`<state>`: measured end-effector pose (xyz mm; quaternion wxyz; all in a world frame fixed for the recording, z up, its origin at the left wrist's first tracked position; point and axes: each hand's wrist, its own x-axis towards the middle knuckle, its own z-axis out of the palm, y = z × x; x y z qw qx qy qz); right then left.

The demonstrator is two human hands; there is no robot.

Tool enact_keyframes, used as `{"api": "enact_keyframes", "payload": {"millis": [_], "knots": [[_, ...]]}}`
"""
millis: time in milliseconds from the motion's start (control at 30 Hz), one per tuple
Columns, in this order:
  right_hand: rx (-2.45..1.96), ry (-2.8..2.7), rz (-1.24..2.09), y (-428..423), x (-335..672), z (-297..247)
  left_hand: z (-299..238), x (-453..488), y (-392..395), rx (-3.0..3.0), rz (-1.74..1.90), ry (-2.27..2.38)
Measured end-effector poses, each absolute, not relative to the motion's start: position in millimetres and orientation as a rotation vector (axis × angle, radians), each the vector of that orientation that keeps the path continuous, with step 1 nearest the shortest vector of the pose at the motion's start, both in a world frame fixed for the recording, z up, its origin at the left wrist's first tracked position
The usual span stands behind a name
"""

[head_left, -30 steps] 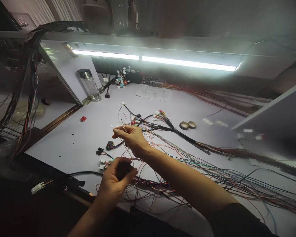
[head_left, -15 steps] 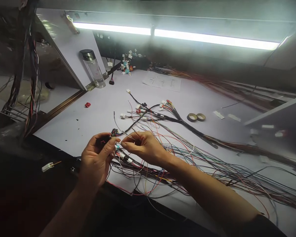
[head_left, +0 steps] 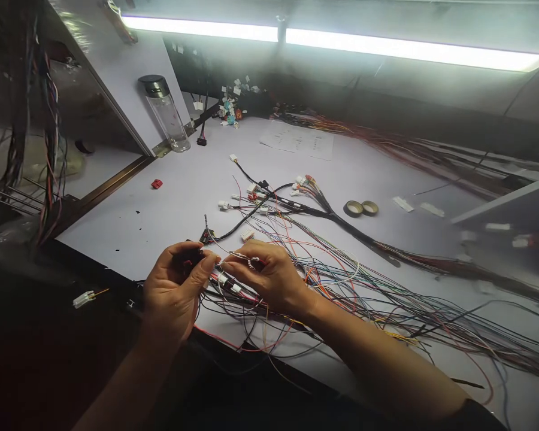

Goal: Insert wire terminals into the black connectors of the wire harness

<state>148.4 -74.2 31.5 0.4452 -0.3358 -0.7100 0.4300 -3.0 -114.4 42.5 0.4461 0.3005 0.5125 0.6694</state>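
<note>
My left hand is closed, thumb against fingers, around a small connector that the fingers mostly hide. Close beside it, my right hand pinches thin wires, one of them white, with crimped metal ends sticking out. The fingertips of both hands nearly meet, and what passes between them is too small to make out. Just beyond the left fingers lies a black connector on a sleeved branch. Under the hands runs a bundle of wires with white tape bands.
A black-sleeved harness with white and red connectors crosses the table. Loose wires spread to the right. Around them are two tape rolls, a red connector, a glass bottle and a paper sheet.
My right hand has shifted slightly right and turned, so the wire ends in it show more. A white connector beyond it has come into view. The camera view has tilted a little.
</note>
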Motion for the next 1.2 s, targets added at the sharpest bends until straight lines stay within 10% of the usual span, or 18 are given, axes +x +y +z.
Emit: {"api": "enact_keyframes", "payload": {"millis": [1200], "knots": [[-0.988, -1.905, 0.597, -86, 137, 23, 49, -5, -102, 0.050, 1.444, 1.257]]}}
